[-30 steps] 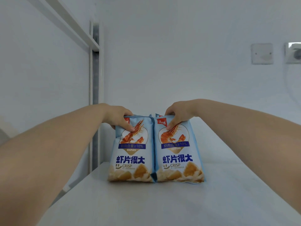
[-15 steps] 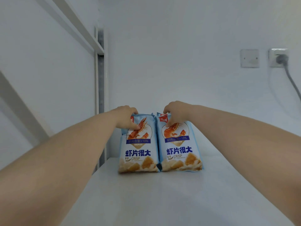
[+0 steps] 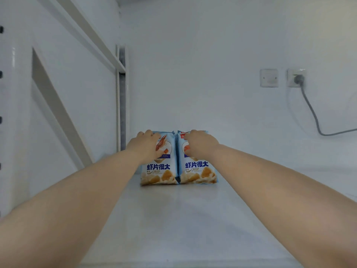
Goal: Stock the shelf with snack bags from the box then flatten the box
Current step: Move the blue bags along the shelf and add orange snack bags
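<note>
On the bare white shelf [image 3: 173, 219], nearest the camera, both forearms run forward and converge on two snack bags standing upright side by side at the back. Just beyond the left hand [image 3: 145, 146] is the left bag [image 3: 160, 169]; the hand lies over its upper front, fingers curled at the top edge, so this grip looks closed on the bag, though the fingertips are too small to be sure. The right hand [image 3: 199, 145] covers the upper part of the right bag [image 3: 199, 171] the same way, apparently pinching its top seam. Each bag stands below and behind its own grip, long axis vertical, the two touching along their inner edges. By my judgement the coming move turns on that: each hand need only let go and draw straight back toward the body, without tipping the bag forward. Farther off, the wall [image 3: 212, 74] carries a socket with a plugged cable [image 3: 311, 111]. Whether the bags touch the wall is hidden, and the box is out of view.
</note>
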